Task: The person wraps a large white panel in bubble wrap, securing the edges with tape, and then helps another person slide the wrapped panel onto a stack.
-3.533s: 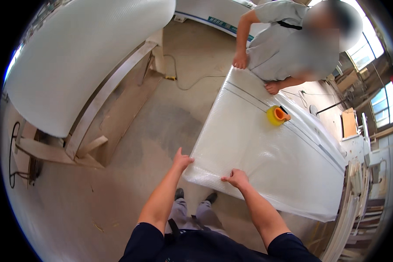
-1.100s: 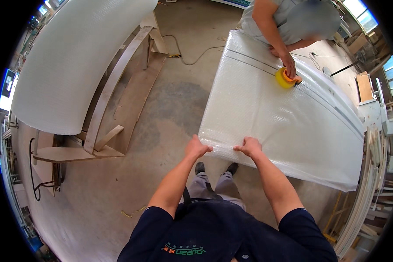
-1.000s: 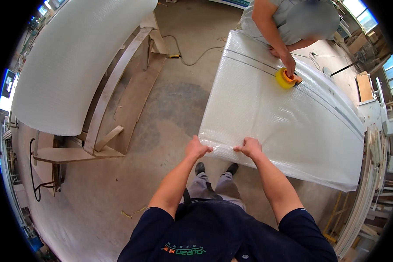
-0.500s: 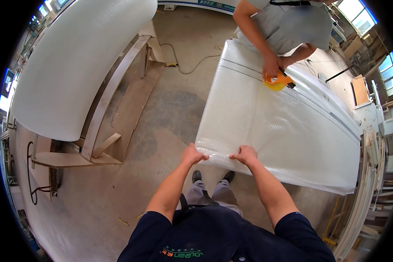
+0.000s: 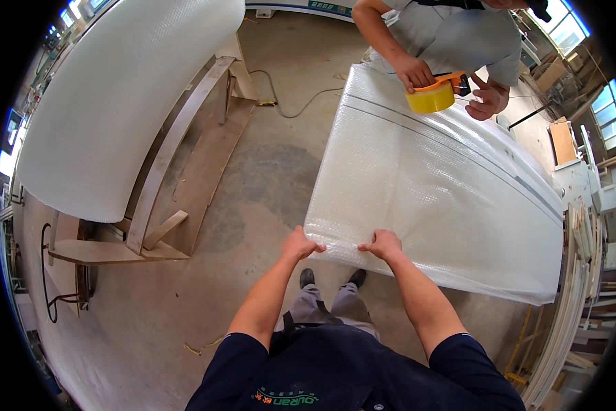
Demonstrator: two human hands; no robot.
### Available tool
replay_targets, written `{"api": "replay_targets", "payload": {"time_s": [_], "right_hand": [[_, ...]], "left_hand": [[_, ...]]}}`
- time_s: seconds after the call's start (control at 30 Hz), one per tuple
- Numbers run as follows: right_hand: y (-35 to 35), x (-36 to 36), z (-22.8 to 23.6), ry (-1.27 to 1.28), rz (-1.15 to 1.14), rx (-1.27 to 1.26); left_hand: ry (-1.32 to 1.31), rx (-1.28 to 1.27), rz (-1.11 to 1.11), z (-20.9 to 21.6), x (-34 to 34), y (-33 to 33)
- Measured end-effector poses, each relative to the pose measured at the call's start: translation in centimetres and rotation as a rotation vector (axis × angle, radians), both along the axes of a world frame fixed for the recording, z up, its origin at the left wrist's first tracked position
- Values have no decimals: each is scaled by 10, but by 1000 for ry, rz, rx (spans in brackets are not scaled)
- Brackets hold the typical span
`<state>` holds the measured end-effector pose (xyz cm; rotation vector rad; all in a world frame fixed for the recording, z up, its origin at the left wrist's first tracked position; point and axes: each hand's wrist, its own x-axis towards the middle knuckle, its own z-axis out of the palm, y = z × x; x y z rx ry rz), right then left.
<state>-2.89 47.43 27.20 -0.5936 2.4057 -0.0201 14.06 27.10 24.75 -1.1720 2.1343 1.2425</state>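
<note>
A large flat panel wrapped in bubble wrap lies in front of me, slanting off to the right. At its near left corner my left hand grips the edge of the wrap, thumb on top. My right hand pinches the same near edge a little to the right, its thumb also on the wrap and its other fingers partly hidden. Across the panel, a co-worker's hands hold an orange tape dispenser with a yellow roll above the far side.
On the left a wooden frame stands with a big roll of bubble wrap on it. A cable runs over the floor behind. Stacked boards line the right side.
The co-worker has lifted the tape dispenser off the panel and turned it, and one hand has come away from it, fingers spread. My hands stay where they were on the edge.
</note>
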Motion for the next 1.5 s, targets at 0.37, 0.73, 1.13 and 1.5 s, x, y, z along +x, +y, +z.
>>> {"api": "replay_targets", "payload": {"time_s": [0.37,0.73,1.13,1.5], "right_hand": [[-1,1,2,-3,-21,4],[0,1,3,-48,-24,50],[1,2,-1,-8,72,12],[86,-27,-156,-919,-680,-1148]], "left_hand": [[6,-14,-15,3,1,-1],[-12,-5,-20,12,2,0],[75,7,11,12,11,-1],[433,464,508,-49,10,-16]]}}
